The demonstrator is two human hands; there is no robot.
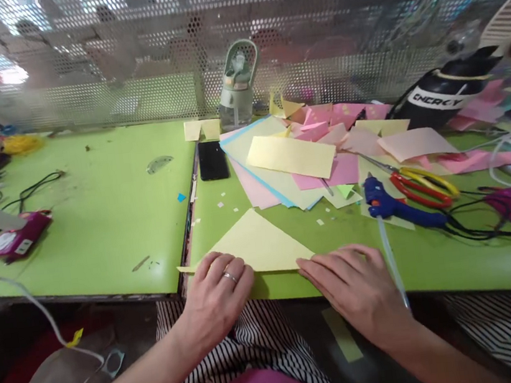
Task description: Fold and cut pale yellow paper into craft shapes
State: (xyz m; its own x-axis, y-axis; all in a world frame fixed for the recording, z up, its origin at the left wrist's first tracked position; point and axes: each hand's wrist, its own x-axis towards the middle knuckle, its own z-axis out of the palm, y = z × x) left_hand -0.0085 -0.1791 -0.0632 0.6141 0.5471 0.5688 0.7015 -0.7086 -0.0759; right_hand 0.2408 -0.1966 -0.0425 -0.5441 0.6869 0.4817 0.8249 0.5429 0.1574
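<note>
A pale yellow sheet (pixel 262 241), folded into a triangle with its tip pointing away from me, lies on the green table at the front edge. My left hand (pixel 219 293) presses on its left end with fingers curled together, and a ring shows on one finger. A narrow strip of the yellow paper sticks out to the left of that hand. My right hand (pixel 355 285) rests its fingertips on the right corner of the sheet, the fingers lying flat and close together.
A phone (pixel 212 160) and a bottle (pixel 237 90) stand behind the sheet. Coloured papers (pixel 291 155) are piled at the back right, near scissors (pixel 424 185) and a blue glue gun (pixel 391 205). A magenta power strip (pixel 19 235) lies far left.
</note>
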